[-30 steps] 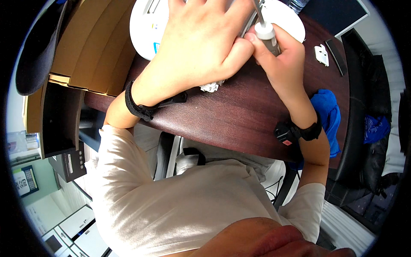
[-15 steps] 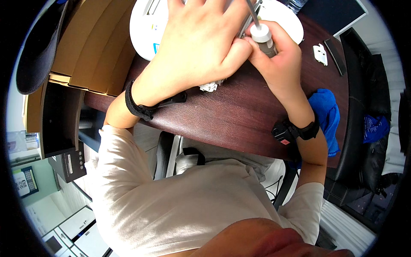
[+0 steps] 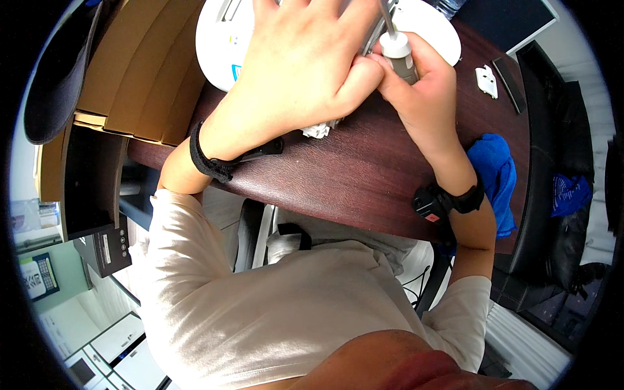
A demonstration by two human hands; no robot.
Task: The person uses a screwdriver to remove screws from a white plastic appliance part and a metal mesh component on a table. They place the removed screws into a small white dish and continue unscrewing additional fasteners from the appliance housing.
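Over the far part of the worktop (image 3: pixel 351 169), well away from its curved near edge, both hands meet above a round white plate (image 3: pixel 213 45), or something plate-like. Held in the right hand (image 3: pixel 422 84) is a tool (image 3: pixel 397 51): thumb and fingers are wrapped around its grey handle (image 3: pixel 404 68), with the white collar (image 3: pixel 395 45) showing above the grip. Its long axis runs from the palm toward the top edge of the view, leaning slightly left; the metal rod (image 3: pixel 389 22) leaves the view there, so I cannot tell where its tip is or whether it touches anything.

Just left of the rod lies a narrow metal piece (image 3: pixel 375 32), slanting upward to the right, between the tool and the left hand (image 3: pixel 312 62). That hand is spread back-up over the plate and partly covers the piece; its fingertips are hidden or cut off, so I cannot tell what they grip. The two thumbs come together just below the piece, so neither hand is clearly nearer to it. A crumpled white bundle (image 3: pixel 316 132) shows below the left palm. Toward the worktop's right edge lie a small white case (image 3: pixel 485 82), a dark bar (image 3: pixel 509 86) and a blue cloth (image 3: pixel 492 179), all apart from the tool.
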